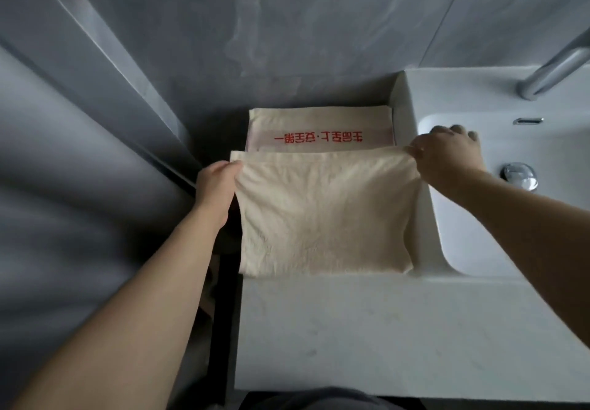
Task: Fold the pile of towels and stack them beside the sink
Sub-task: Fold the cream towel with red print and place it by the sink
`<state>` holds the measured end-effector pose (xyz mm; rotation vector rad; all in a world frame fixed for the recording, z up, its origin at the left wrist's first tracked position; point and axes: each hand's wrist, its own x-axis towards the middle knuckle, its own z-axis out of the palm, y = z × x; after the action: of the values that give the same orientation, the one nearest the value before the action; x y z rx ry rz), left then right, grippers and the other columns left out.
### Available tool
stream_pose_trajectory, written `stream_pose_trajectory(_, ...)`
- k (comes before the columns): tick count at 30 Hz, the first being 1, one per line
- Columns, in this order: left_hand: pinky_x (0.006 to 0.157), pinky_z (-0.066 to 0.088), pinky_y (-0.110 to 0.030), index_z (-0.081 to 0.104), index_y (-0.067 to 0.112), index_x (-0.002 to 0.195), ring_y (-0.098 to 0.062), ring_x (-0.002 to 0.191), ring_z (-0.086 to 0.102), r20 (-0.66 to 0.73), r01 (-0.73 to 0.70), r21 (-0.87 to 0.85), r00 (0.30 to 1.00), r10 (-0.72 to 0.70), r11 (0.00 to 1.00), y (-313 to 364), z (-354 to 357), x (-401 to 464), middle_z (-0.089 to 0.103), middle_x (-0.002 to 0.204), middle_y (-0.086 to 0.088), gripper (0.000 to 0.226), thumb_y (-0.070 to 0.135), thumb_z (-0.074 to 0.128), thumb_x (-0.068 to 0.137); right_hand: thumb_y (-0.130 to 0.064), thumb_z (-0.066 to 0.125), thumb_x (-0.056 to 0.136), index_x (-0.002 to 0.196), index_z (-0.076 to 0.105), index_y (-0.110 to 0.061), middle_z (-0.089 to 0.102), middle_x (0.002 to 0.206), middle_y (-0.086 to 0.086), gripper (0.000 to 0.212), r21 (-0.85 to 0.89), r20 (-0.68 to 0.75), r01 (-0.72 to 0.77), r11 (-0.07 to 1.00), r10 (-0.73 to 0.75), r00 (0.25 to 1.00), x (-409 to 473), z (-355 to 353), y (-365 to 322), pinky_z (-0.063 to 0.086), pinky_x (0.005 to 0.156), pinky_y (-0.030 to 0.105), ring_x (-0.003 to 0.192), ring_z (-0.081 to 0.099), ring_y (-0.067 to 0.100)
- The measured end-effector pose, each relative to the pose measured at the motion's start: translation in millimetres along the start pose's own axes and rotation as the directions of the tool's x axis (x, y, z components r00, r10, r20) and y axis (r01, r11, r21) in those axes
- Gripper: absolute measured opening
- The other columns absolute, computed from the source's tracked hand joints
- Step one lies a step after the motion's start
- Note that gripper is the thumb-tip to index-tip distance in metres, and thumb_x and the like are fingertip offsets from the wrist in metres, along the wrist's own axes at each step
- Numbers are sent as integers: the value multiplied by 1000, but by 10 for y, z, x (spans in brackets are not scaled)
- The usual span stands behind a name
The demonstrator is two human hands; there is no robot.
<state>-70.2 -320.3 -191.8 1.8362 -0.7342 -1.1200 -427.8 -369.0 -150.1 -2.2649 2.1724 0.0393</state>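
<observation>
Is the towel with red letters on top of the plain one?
No, the plain towel overlaps the lettered towel's near edge.

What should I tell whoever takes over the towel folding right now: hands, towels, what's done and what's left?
Left hand pinches the plain cream towel at its far left corner; right hand pinches its far right corner.
That towel lies on the counter left of the sink, its far edge overlapping the folded towel with red lettering by the wall.
Done: the lettered towel is folded and placed.
Left: finish folding the plain towel and stack it on the lettered one. No other towels are visible.
</observation>
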Motion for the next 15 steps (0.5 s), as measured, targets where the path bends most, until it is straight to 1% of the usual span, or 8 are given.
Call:
stream_pose_trajectory(1,62,44,-24,66,7,84,-6,66,62,21,-1,-34,1000,2,999,67,49,83,66,75,2,18,22,60,92,-29,48,97,103,71,-18,64,106,13,27,-99,-21,62,993,-64,998,143,-26,7,34,89,40,106,51,36)
stream_pose_trajectory(3,71,47,-32,64,10,85,-15,78,64,54,15,-101,999,-10,995,186,176,262,67,85,-5,17,22,59,94,-25,50,95,100,70,-17,67,103,9,22,-238,-31,130,962,-141,989,433,-34,2,32,90,39,105,52,33)
stream_pose_trajectory(6,88,53,-42,67,8,96,-27,99,67,67,83,-151,995,-74,985,308,356,587,71,108,-13,18,25,60,95,-21,54,89,101,68,-18,66,105,5,19,-394,14,158,905,-165,986,865,-7,-27,28,94,36,109,50,29)
stream_pose_trajectory(8,93,53,-45,67,4,101,-29,103,69,67,137,-171,990,-127,976,353,452,844,72,110,-14,22,23,60,93,-23,55,85,103,68,-20,65,105,3,23,-503,60,194,842,-190,980,1156,44,-97,29,97,34,110,50,27)
stream_pose_trajectory(10,90,53,-43,66,6,91,-29,95,69,43,169,-196,986,-164,966,385,540,1115,72,102,-15,13,18,61,90,-28,56,83,100,69,-23,65,104,-1,21,-578,120,250,777,-222,968,1403,88,-180,30,98,34,109,51,22)
stream_pose_trajectory(12,81,52,-39,62,10,78,-26,85,64,2,169,-182,985,-172,969,399,631,1352,67,92,-13,11,17,63,87,-31,57,84,92,69,-26,66,100,-7,15,-591,195,281,756,-204,959,1569,175,-226,31,98,33,107,52,17)
stream_pose_trajectory(14,72,48,-36,60,13,72,-24,78,60,-44,133,-109,989,-139,985,370,720,1548,62,85,-12,17,19,63,87,-24,57,86,85,68,-21,66,95,-5,11,-533,242,301,791,-198,950,1741,280,-269,32,96,32,105,53,20)
stream_pose_trajectory(15,68,45,-34,59,13,71,-23,75,57,-64,110,-58,991,-113,992,337,765,1626,59,80,-11,19,21,62,88,-17,55,88,81,65,-16,65,89,0,12,-442,242,274,854,-181,953,1843,381,-292,32,93,31,104,54,25)
